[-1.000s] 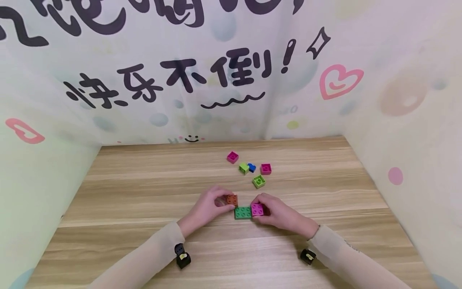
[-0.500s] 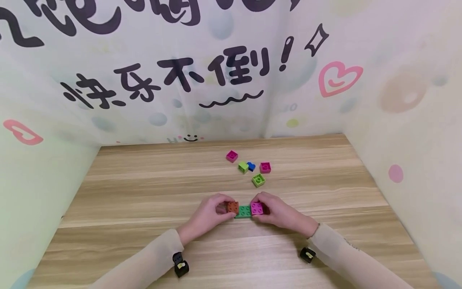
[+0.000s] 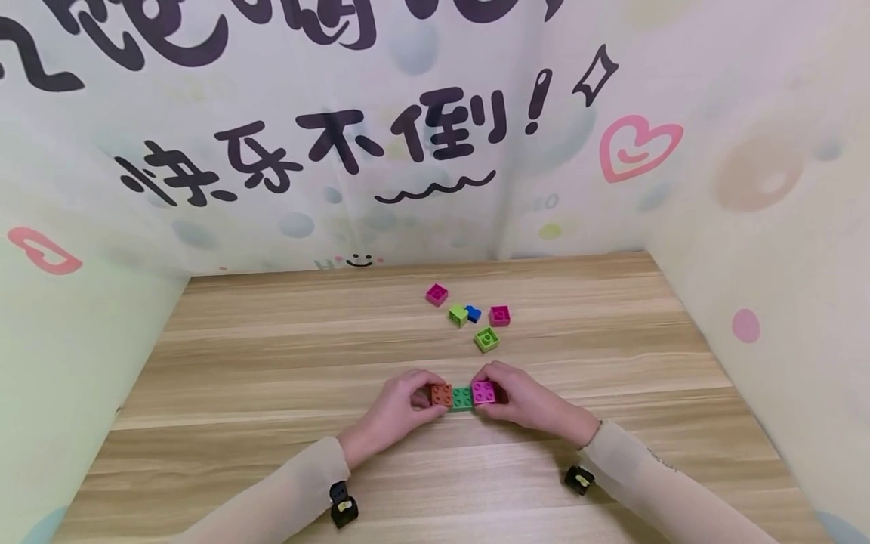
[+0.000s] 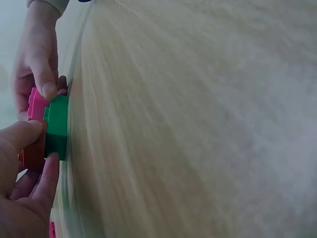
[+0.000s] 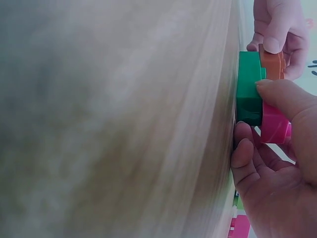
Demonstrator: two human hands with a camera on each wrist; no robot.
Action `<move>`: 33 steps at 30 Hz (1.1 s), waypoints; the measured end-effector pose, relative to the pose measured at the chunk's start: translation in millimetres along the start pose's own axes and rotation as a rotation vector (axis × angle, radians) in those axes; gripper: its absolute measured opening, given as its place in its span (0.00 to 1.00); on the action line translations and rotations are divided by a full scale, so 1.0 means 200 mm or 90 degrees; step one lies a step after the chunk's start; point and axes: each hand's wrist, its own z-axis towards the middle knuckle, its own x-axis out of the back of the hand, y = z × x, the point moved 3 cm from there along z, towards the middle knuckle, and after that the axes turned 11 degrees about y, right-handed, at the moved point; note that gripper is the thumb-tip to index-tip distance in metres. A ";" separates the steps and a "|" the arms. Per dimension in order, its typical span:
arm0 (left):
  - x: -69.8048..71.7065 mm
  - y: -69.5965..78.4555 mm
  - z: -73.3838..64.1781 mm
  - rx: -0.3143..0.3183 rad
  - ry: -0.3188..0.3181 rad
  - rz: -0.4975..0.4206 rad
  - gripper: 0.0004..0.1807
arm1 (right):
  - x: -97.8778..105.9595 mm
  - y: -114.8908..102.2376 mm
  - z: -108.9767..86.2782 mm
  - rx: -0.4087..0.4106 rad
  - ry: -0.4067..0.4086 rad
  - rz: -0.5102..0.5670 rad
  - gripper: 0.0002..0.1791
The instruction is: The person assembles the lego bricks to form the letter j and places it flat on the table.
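Observation:
In the head view a green toy building brick [image 3: 462,398] lies on the wooden table between my hands. My left hand [image 3: 394,412] pinches an orange-brown brick [image 3: 441,395] between thumb and fingers, over the green brick's left end. At the opposite end my right hand [image 3: 526,400] grips a pink brick [image 3: 484,392]. Both wrist views show the two smaller bricks on the studded side of the green brick [image 4: 58,126], overhanging its ends. The right thumb [image 5: 277,91] reaches the seam between the pink brick [image 5: 274,124] and the green one.
Farther back on the table [image 3: 272,325] lie two magenta bricks, one at the rear [image 3: 437,294] and a magenta brick [image 3: 499,316] to the right. Near them are a lime brick [image 3: 458,314], a blue piece [image 3: 473,313] and an upturned lime brick [image 3: 486,339]. A printed curtain [image 3: 272,227] stands behind.
My left hand has brought the orange-brown brick toward me and slightly right, from behind the green brick's left corner onto its left end. My right hand keeps its grip on the pink brick.

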 end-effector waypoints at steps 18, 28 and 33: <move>-0.01 -0.05 0.00 -0.042 0.017 0.098 0.22 | 0.03 0.03 0.00 -0.076 -0.054 0.054 0.20; -0.07 -0.04 0.07 -0.020 -0.013 0.056 0.23 | 0.03 0.04 0.02 -0.059 -0.058 0.055 0.16; -0.11 -0.04 0.09 -0.021 -0.005 0.057 0.22 | 0.03 0.03 0.03 -0.057 -0.062 0.061 0.15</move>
